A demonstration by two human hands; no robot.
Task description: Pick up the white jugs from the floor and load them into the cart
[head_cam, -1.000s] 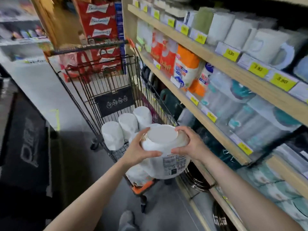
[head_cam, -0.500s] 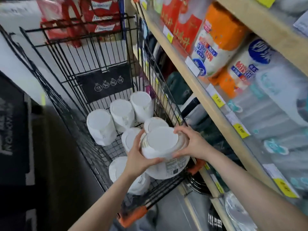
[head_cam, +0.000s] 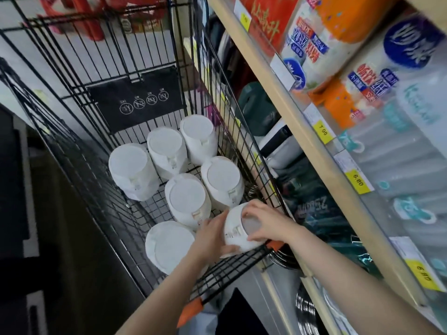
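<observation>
Both hands hold one white jug (head_cam: 238, 229) inside the cart (head_cam: 116, 211), at its near right corner: left hand (head_cam: 212, 234) curled on the jug's left side, right hand (head_cam: 264, 222) gripping its flat end. Six more jugs (head_cam: 186, 199) rest on the wire floor. Wooden shelving (head_cam: 312, 141) with yellow price tags (head_cam: 323, 132) stands to the right

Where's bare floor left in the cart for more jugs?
Bare wire floor shows along the cart's left wall, left of the jug cluster, and in front of the black sign. The right side is crowded: both hands hold a jug there.
</observation>
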